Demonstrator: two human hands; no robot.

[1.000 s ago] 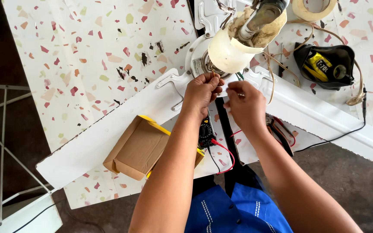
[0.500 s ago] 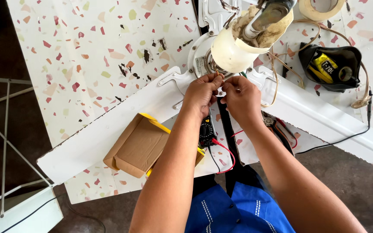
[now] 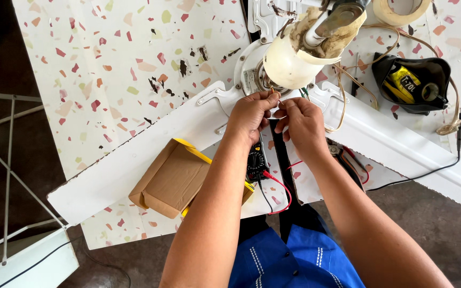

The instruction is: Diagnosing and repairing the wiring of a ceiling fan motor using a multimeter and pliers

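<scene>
- The left hand (image 3: pixel 249 114) is pinched narrow, its thumb and forefinger closed on thin wires (image 3: pixel 274 96) at the base of the fan motor.
- The right hand (image 3: pixel 302 120) meets it fingertip to fingertip, also pinched narrow on the same wires.
- At 12 o'clock from the hands, just beside them, sits the cream motor housing (image 3: pixel 286 66) of a ceiling fan, its top wrapped in a dirty rag (image 3: pixel 342 37).
- White fan blades run out at 8 o'clock (image 3: pixel 134 168) and 4 o'clock (image 3: pixel 401 146).
- Under the forearms at 6 o'clock lies a multimeter (image 3: pixel 256 162) with red and black leads.
- At 8 o'clock, a brown cardboard box (image 3: pixel 172 178) rests on the blade.
- At 2 o'clock, a black tool pouch (image 3: pixel 412 82); farther up, a roll of tape (image 3: pixel 401 8).
- All lies on a speckled terrazzo table (image 3: pixel 108 64).
</scene>
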